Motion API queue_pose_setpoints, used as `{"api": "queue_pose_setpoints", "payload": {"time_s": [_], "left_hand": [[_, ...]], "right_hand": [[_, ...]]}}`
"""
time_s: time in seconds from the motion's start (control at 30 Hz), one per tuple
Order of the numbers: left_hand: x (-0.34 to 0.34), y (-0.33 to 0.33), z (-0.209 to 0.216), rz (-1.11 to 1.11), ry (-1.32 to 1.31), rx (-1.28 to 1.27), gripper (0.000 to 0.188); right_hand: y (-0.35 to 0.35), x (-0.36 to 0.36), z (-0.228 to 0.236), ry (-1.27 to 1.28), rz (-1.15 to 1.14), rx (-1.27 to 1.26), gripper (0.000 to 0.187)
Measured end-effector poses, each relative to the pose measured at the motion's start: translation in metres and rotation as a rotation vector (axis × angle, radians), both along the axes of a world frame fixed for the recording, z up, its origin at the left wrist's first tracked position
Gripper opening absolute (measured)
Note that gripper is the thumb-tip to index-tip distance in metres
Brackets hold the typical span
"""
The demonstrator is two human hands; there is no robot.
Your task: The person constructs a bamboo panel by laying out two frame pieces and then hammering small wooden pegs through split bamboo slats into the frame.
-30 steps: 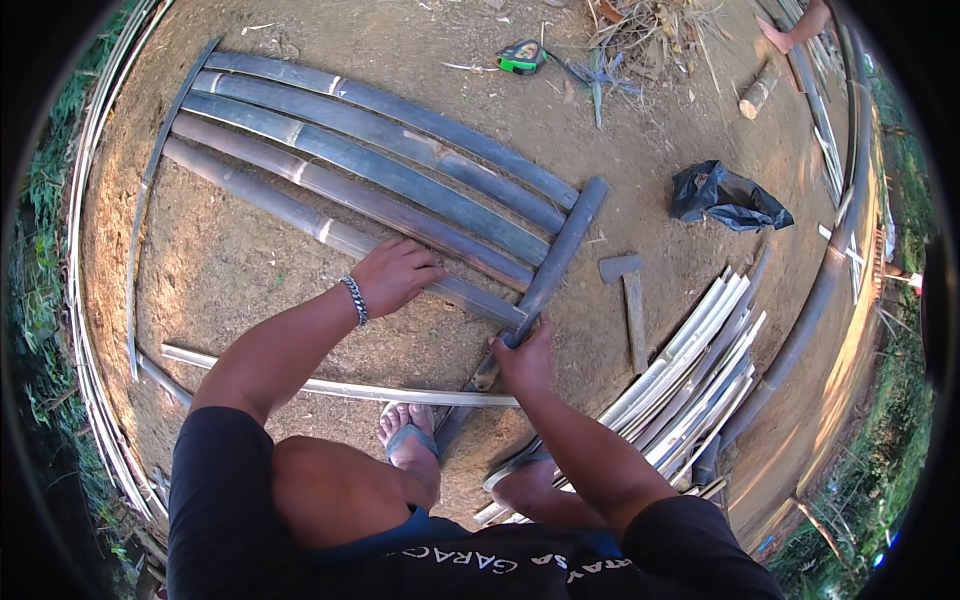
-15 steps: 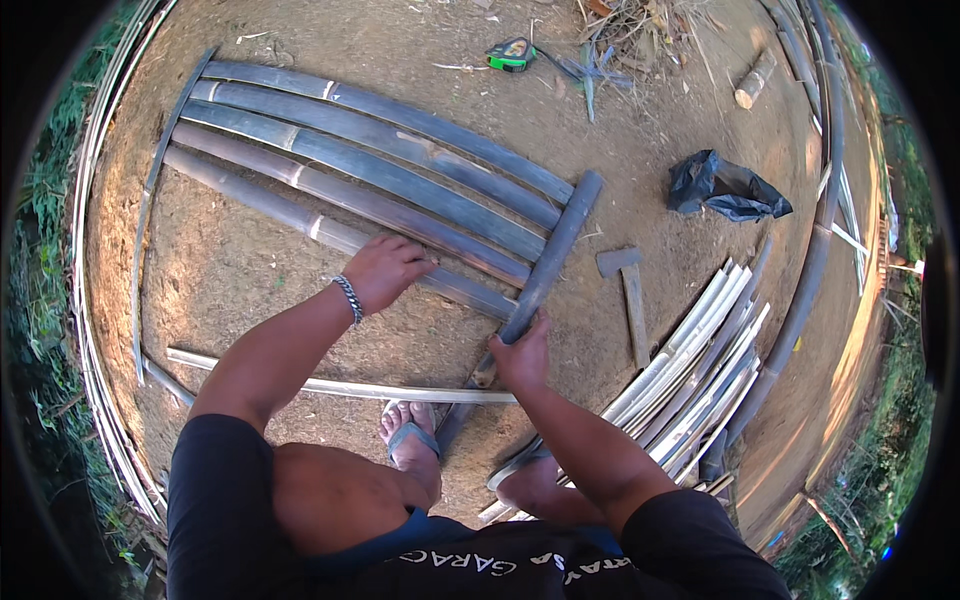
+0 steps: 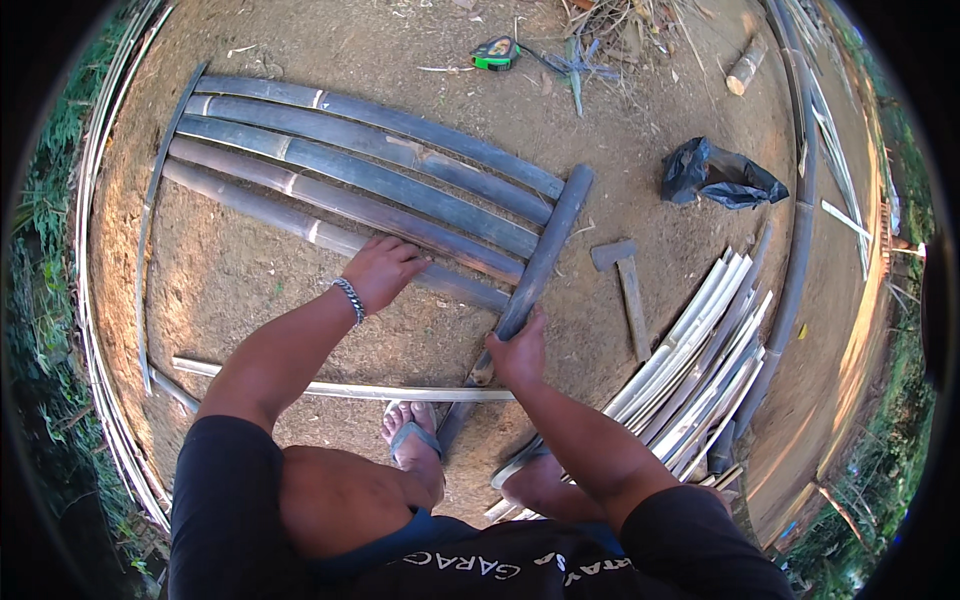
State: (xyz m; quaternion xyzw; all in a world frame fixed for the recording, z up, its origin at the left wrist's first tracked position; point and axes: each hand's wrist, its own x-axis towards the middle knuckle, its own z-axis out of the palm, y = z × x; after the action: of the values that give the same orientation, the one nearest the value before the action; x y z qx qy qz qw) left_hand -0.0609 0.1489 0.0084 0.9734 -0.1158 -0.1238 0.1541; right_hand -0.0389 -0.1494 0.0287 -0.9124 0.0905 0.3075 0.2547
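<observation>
Several split bamboo slats [image 3: 385,180] lie side by side on the ground, their right ends meeting a thick dark bamboo pole [image 3: 551,240]. A thin bamboo strip [image 3: 163,160] crosses their left ends. My left hand [image 3: 383,272] is closed over the nearest bamboo slat [image 3: 262,213], fingers curled across its top. Around the near part of the pole, my right hand [image 3: 518,350] is wrapped, thumb toward the slats. The pole continues toward my feet, where a pale bamboo strip [image 3: 345,389] lies across it.
To the right lie a hatchet [image 3: 628,290] and a pile of pale split bamboo [image 3: 690,350]. Beyond them are a black plastic bag [image 3: 722,178] and a long bamboo pole [image 3: 803,215]. A green tape measure [image 3: 495,55] and a cut bamboo piece [image 3: 746,68] lie at the far side.
The whole view has shifted slightly. Both hands keep their holds, and the slats and pole stay in the same arrangement.
</observation>
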Motion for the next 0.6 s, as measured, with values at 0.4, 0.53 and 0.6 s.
{"api": "queue_pose_setpoints", "payload": {"time_s": [0.4, 0.53, 0.6], "left_hand": [[0.009, -0.018, -0.007, -0.088, -0.015, -0.034, 0.039], [0.008, -0.020, -0.010, -0.114, -0.023, 0.000, 0.039], [0.008, -0.021, -0.009, -0.104, -0.028, -0.015, 0.038]], "right_hand": [[-0.006, 0.003, 0.000, 0.036, 0.012, 0.039, 0.095], [-0.005, 0.004, -0.002, 0.044, -0.032, 0.053, 0.086], [-0.009, 0.003, -0.008, 0.023, -0.037, 0.077, 0.081]]}}
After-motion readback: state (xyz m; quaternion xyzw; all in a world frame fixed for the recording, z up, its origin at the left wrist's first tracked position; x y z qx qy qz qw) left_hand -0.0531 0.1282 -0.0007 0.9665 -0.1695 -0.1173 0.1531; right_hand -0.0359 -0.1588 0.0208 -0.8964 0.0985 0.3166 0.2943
